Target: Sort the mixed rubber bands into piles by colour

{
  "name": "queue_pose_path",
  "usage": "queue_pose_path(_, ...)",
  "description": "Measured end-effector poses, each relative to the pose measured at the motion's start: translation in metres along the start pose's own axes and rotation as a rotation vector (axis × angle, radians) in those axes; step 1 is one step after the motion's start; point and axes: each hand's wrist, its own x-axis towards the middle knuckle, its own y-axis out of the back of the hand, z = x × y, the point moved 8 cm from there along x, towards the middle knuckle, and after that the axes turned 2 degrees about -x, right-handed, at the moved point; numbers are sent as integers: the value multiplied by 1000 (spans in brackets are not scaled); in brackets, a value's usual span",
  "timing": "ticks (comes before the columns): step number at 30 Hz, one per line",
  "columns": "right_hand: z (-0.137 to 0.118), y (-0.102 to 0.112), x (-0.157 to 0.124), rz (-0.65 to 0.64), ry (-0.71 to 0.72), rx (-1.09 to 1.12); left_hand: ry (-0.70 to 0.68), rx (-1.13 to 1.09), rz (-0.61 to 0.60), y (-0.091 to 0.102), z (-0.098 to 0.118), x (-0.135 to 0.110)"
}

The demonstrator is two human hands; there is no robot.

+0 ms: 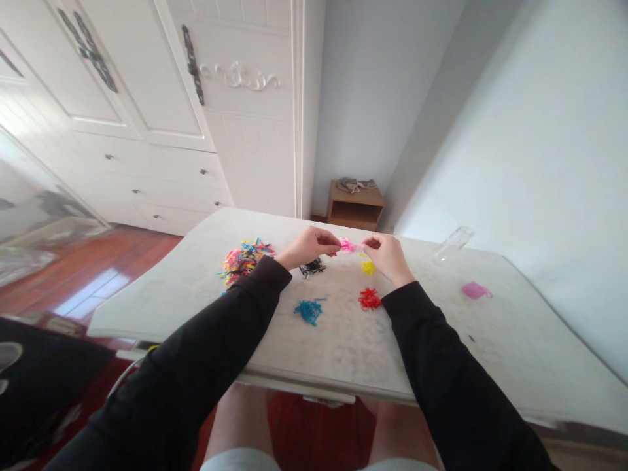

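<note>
Pink thin strips [347,245], bunched in a small clump, sit right between the two hands, toward the far edge of the white desk [275,353]. And look at those fingers! Left hand [314,246] comes at the clump from its left, right hand [388,255] from its right, thumb and fingers of each drawn close together at the pink. Whether either one truly pinches a strip is too small to tell.

It's delicate stuff, and it probably calls for fingertips only: a light pinch, wrists steady, a gentle sideways draw so a strip comes away without dragging its neighbours. Tight quarters, too! A yellow strip clump [369,265] lies just beside the right hand on its near side, and a black strip clump [313,267] just nearer than the left, so low knuckles could smear either one.

Nearer still, blue strips [309,311] to the left, red strips [369,299] to the right, close by the right sleeve. Far left, beyond the left sleeve, a big multicoloured heap of strips [245,258]!
</note>
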Motion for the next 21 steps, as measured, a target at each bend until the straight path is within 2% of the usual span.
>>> queue_pose_path(5,-2,-7,2,-32,33,-124,1,-10,4,-1,1,-1)
queue_pose_path(10,-1,-11,4,-90,29,-46,8,-4,4,-1,2,-3)
queue_pose_path(14,-7,-2,2,-60,46,22,9,14,1,-2,4,-4)
queue_pose_path(18,-19,5,-2,-107,63,73,8,15,-6,-3,4,-5)
queue_pose_path(21,-16,15,-2,-90,48,1,16,8,3,-3,2,-4)
